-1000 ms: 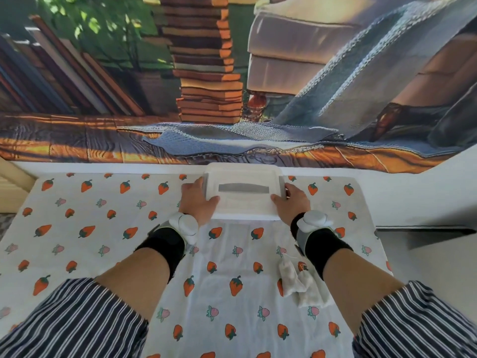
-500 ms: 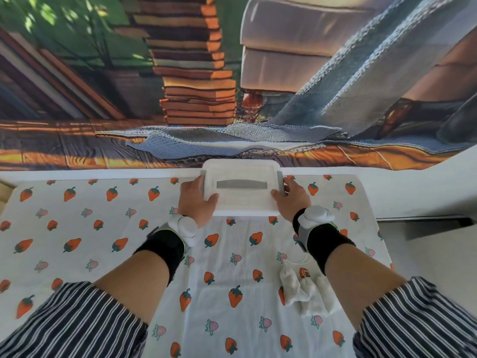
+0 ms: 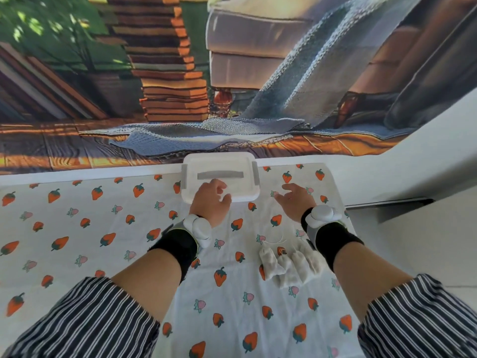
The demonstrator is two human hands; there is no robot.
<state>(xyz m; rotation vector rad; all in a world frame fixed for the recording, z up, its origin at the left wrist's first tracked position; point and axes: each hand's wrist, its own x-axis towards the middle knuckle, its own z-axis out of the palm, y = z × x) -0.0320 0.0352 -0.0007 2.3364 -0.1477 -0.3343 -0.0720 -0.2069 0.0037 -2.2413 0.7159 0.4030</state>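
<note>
A white lidded plastic box [image 3: 220,165] with a grey handle and grey side clasps stands at the far edge of the table, against the wall. My left hand [image 3: 210,201] hovers over its near edge with loosely bent fingers, holding nothing. My right hand [image 3: 295,201] is off the box, to its right above the cloth, fingers relaxed and spread. Several small white drawstring pouches [image 3: 289,263] lie on the cloth below my right wrist.
The table carries a white cloth [image 3: 103,228] printed with strawberries. A wall hanging [image 3: 232,73] showing books and a sofa is right behind the box. A white ledge [image 3: 413,177] borders the table on the right.
Both hands have let go of the box's sides. The right hand moved away to the right, the left shifted over the lid's near edge. The box sits farther back by the wall.
</note>
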